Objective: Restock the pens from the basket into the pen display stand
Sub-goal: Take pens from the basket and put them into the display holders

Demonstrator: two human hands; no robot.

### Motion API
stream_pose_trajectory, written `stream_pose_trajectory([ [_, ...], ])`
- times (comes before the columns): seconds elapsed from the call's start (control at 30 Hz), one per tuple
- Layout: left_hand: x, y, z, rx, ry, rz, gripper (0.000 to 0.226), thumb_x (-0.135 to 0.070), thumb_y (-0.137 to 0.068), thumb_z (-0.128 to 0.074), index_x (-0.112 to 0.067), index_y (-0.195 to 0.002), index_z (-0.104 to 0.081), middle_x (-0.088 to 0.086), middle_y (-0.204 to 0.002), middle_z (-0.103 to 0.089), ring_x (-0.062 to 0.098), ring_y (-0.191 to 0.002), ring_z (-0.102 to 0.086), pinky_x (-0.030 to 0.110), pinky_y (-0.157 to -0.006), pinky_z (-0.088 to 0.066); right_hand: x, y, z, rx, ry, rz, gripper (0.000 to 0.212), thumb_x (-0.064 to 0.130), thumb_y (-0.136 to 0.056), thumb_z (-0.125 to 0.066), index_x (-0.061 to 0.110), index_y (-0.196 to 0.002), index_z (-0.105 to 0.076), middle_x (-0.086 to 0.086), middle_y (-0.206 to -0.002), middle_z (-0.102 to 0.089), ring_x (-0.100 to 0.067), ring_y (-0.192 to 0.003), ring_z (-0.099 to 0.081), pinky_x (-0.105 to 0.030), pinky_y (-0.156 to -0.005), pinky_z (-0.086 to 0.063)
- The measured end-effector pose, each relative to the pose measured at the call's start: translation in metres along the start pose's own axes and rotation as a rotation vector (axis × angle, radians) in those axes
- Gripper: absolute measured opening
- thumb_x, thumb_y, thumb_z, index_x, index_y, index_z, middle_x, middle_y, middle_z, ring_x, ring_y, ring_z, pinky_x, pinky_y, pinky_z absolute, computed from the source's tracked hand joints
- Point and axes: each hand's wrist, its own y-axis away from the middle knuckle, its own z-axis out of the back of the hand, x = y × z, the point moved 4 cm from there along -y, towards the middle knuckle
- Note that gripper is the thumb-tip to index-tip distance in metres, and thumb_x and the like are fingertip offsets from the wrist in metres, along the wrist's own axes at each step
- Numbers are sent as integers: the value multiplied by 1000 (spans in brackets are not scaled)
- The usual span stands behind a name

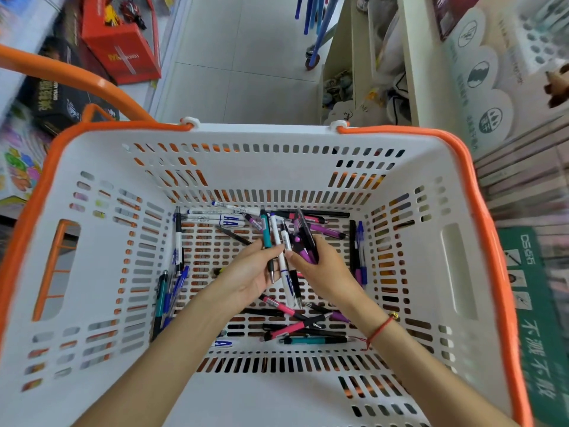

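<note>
The basket (215, 167) is white slotted plastic with an orange rim and an orange handle (77, 78) folded back at the upper left. Loose pens (295, 326) lie scattered over its floor: white ones with blue print along the far wall, pink, purple, teal, blue and black ones at the sides and near edge.

Both forearms reach down into the basket from the near side, and the 2 hands meet over the middle of the floor. The left hand (249, 272) is palm up, its fingers curled round a teal pen (265, 231) and a white pen (281, 263) that stand out past the fingertips. The right hand (320, 272) grasps a bunch of purple and black pens (304, 241), which touch those in the left hand. A red string bracelet (380, 329) sits on the right wrist.

The white pens carry blue lettering too small to read. A green sign (532, 318) at the right reads "DS-95" above Chinese characters. A red box (120, 41) on the floor at the upper left bears yellow lettering that is blurred.
</note>
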Motion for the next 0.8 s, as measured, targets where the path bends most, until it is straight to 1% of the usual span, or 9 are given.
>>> stream_pose_trajectory([
  [0.07, -1, -1, 3, -24, -5, -4, 28, -6, -95, -55, -7, -122, -58, 16, -110, -66, 20, -89, -61, 28, -78, -51, 2, 1, 2, 61, -7, -12, 23, 26, -93, -63, 8, -106, -58, 5, -69, -47, -5, -52, -44, -10, -46, -35],
  [0.17, -5, -3, 8, -61, -18, -10, 27, -8, -94, -57, -4, -121, -59, 14, -102, -65, 16, -81, -59, 26, -72, -51, 4, 1, 4, 129, -51, -62, 15, 24, -88, -70, 22, -93, -56, 12, -64, -41, 1, -41, -41, -9, -42, -32],
  [0.2, -5, -4, 8, -59, -18, -9, 28, -9, -94, -58, -3, -121, -59, 12, -101, -65, 17, -81, -61, 26, -73, -52, 4, 1, 4, 140, -81, -98, 16, 24, -88, -71, 24, -93, -55, 12, -63, -42, 1, -42, -40, -11, -42, -32],
  [0.3, -6, -4, 7, -46, -19, -18, 27, -7, -95, -56, -4, -121, -59, 14, -111, -69, 22, -102, -66, 29, -89, -52, 2, 1, 3, 167, -244, -212, 14, 19, -89, -70, 15, -92, -56, 6, -56, -38, -6, -41, -33, -17, -40, -31],
  [0.4, -8, -5, 7, -77, 5, -64, 28, -1, -97, -51, -5, -123, -59, 13, -112, -70, 18, -102, -67, 30, -94, -50, 1, 2, 4, 167, -280, -260, 19, 18, -86, -73, 10, -87, -55, 5, -49, -34, -7, -37, -29, -18, -39, -28],
  [0.47, -10, -3, 7, -78, 77, -81, 23, 0, -97, -50, -6, -117, -61, 13, -113, -69, 19, -101, -67, 32, -89, -55, 0, 1, 4, 137, -272, -260, 27, 21, -84, -76, 10, -83, -51, 5, -49, -35, -7, -38, -29, -19, -40, -28],
  [0.57, -12, 1, 5, -59, 132, -64, 19, 1, -96, -52, -7, -108, -63, 10, -106, -70, 17, -93, -68, 29, -71, -61, -3, 0, 3, 74, -210, -223, 34, 28, -82, -77, 11, -83, -47, 3, -55, -34, -9, -42, -29, -20, -41, -30],
  [0.67, -11, 3, 4, -19, 99, -63, 24, 3, -96, -50, -6, -115, -62, 9, -107, -71, 15, -92, -70, 28, -75, -59, -3, 1, 3, 44, -247, -163, 35, 29, -85, -74, 14, -68, -47, 6, -48, -35, -8, -39, -27, -20, -40, -26],
  [0.8, -13, 9, -1, 41, 5, -99, 20, 2, -97, -50, -10, -105, -64, 8, -102, -73, 12, -90, -71, 25, -73, -60, 0, 1, 8, -48, -170, -102, 42, 29, -86, -72, 16, -58, -44, 6, -48, -36, -4, -36, -29, -15, -39, -27],
])
